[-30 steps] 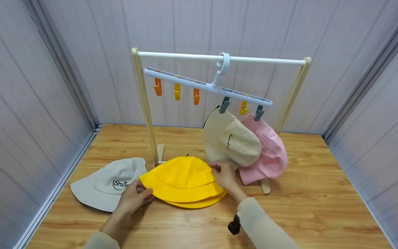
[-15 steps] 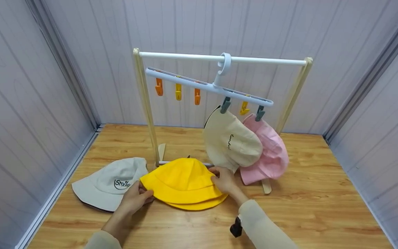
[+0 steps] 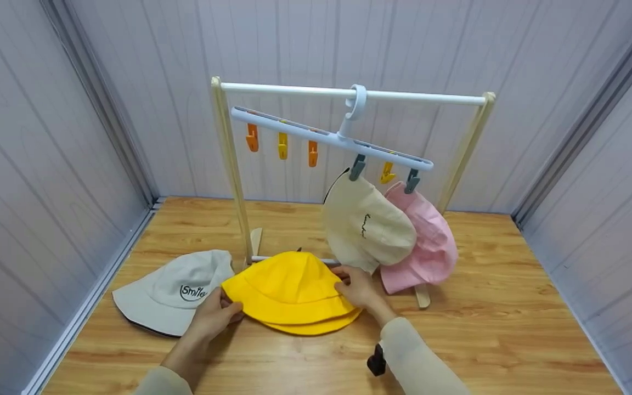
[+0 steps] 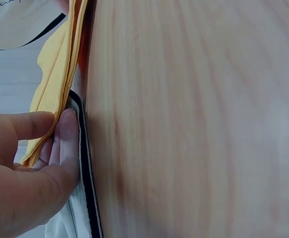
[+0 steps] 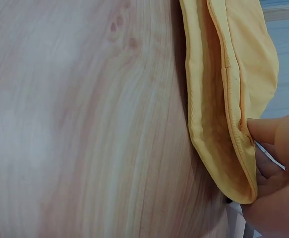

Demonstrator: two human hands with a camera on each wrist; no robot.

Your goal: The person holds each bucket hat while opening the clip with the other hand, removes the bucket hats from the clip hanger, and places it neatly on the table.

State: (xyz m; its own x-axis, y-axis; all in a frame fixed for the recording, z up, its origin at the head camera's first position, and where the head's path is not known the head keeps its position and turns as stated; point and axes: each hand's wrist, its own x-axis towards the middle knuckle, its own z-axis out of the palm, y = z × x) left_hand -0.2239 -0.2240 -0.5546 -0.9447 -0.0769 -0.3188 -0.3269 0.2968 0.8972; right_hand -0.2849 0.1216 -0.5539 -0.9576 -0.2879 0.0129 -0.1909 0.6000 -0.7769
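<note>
A yellow bucket hat (image 3: 294,291) lies folded flat on the table, its crown away from me and its double brim towards me. My left hand (image 3: 212,315) pinches the left end of the brim; in the left wrist view the thumb lies on one side of the yellow cloth and the fingers on the other. My right hand (image 3: 359,286) pinches the right end, where the right wrist view shows the two brim layers (image 5: 216,114) standing apart. Beside my left hand rests a light grey bucket hat (image 3: 179,293) with "Smile" lettering, partly behind that hand.
A pale blue clip hanger (image 3: 332,137) hangs tilted from the white rail (image 3: 283,88) of a wooden stand. Grey clips hold a cream hat (image 3: 371,219) and a pink hat (image 3: 425,236) on its lower right side. Orange clips (image 3: 252,138) and yellow clips (image 3: 282,147) hold nothing.
The yellow hat and both hands have shifted very slightly towards me, mostly in the first half second. Both hands keep their hold on the brim.
</note>
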